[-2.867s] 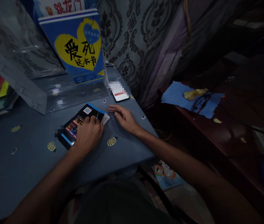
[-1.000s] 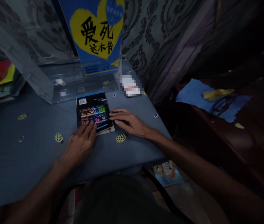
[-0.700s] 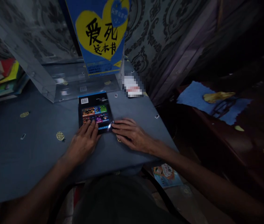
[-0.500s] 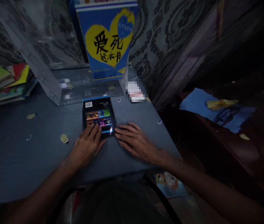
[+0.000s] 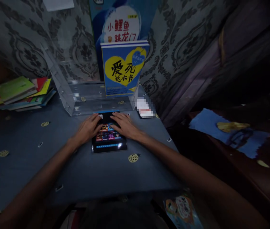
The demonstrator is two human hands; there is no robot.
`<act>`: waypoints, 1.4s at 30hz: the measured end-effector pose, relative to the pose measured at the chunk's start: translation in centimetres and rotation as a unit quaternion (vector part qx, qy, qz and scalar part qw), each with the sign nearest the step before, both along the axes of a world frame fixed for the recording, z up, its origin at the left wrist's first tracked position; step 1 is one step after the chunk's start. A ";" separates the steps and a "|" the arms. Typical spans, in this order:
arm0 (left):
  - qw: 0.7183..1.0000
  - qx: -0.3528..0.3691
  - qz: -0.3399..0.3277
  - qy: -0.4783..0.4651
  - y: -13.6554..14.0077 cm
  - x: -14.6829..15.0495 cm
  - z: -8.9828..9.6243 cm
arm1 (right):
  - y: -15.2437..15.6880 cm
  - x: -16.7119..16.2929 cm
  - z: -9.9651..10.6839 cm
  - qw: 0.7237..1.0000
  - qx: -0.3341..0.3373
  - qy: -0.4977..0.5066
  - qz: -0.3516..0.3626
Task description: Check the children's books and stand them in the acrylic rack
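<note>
A black book [image 5: 109,147] lies flat on the cloth-covered table, a barcode and rows of small coloured pictures on its upward side. My left hand [image 5: 86,128] rests over its upper left edge, fingers stretched out and partly covering the barcode. On the opposite side, my right hand [image 5: 124,124] lies over the upper right edge with its fingers apart. Both hands touch the book without gripping it. Just beyond stands a clear plastic book stand [image 5: 66,98], and a blue book with a yellow heart [image 5: 123,70] leans upright at its right side.
Behind the heart book rises a taller blue book [image 5: 122,24]. A pile of books [image 5: 25,92] lies at the left. Right of the stand is a blurred white item [image 5: 145,107]. A blue cloth [image 5: 204,122] lies on a dark red surface at the right.
Both hands have moved forward from the book's near end to its upper edges, uncovering the lower pictures. The camera view has tilted up, showing more of the taller book.
</note>
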State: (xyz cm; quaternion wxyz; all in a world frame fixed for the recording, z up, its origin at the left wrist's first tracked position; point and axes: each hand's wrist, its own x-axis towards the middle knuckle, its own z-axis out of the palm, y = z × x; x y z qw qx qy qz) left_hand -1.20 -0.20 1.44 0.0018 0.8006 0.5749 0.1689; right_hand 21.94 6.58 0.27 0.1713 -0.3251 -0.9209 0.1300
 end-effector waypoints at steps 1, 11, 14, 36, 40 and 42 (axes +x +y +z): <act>1.000 0.004 0.000 -0.009 0.6 -0.3 -0.3 | 0.8 -0.3 -0.1 1.000 -0.002 -0.003 -0.013; 0.999 0.027 0.016 -0.009 1.2 -0.6 -1.8 | 1.7 -0.8 -1.0 1.000 0.018 0.004 -0.021; 1.000 0.019 0.021 -0.007 1.1 -0.6 -1.9 | 0.7 -0.4 -1.4 1.000 0.017 0.012 -0.022; 0.996 0.029 -0.042 -0.071 -13.9 4.4 -1.7 | -18.2 11.2 -0.4 0.983 0.071 0.014 0.168; 0.981 -0.041 -0.030 -0.186 -14.1 3.5 0.1 | -17.1 10.8 1.4 0.966 0.093 0.149 0.187; 0.950 -0.125 -0.008 -0.287 -13.7 2.7 1.4 | -15.8 10.1 3.6 0.960 0.070 0.219 0.161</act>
